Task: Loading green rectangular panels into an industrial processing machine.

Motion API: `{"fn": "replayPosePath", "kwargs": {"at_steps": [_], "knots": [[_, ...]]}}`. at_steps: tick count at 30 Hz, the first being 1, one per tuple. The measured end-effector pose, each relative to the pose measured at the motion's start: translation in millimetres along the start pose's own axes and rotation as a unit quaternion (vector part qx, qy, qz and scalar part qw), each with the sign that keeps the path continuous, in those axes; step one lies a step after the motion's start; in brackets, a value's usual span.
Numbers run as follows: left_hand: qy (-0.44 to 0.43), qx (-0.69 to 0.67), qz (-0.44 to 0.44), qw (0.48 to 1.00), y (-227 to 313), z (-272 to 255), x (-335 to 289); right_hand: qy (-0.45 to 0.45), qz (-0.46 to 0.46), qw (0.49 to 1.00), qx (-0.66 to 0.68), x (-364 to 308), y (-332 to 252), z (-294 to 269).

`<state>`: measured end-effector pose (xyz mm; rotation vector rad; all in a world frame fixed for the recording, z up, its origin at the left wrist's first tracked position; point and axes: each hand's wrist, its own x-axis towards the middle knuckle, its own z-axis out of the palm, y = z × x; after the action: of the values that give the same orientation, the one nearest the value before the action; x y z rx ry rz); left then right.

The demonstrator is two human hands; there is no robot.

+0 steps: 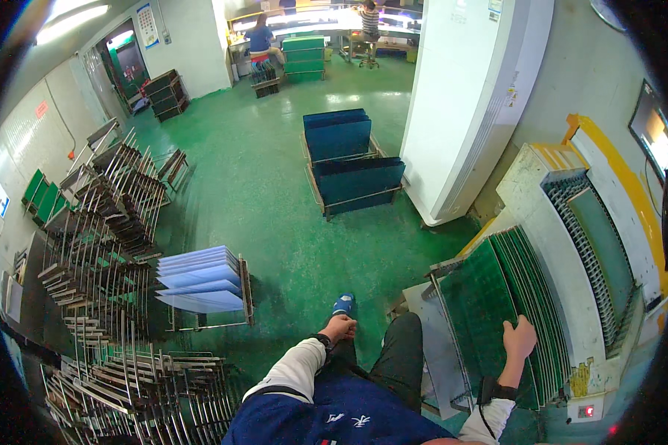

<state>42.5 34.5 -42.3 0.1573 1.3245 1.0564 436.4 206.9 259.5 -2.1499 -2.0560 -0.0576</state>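
Observation:
My right hand [519, 337] is at the top edge of a large green circuit board panel [473, 315], its fingers curled over the edge. That board leans at the front of a close row of green boards [531, 297] standing in a rack beside my right leg. My left hand [339, 327] hangs over my lap with the fingers curled in, and nothing shows in it. Dark bands circle both wrists.
A conveyor machine [605, 252] with rollers stands at the right. Ahead are racks of dark blue boards [360, 182] and a white cabinet [471, 104]. Left are a rack of pale sheets [200, 282] and piled metal racks [126, 363]. Two people sit far off.

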Motion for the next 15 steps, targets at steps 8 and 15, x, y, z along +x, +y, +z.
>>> {"fn": "replayPosePath", "kwargs": {"at_steps": [8,15], "knots": [[0.000,-0.009,0.012,1.000,-1,2,1,-0.008,0.007,1.000,-0.008,-1,-3,-5],[-0.011,-0.014,0.005,1.000,-3,-3,3,-0.026,0.018,0.999,-0.017,-4,-15,-17]]}}
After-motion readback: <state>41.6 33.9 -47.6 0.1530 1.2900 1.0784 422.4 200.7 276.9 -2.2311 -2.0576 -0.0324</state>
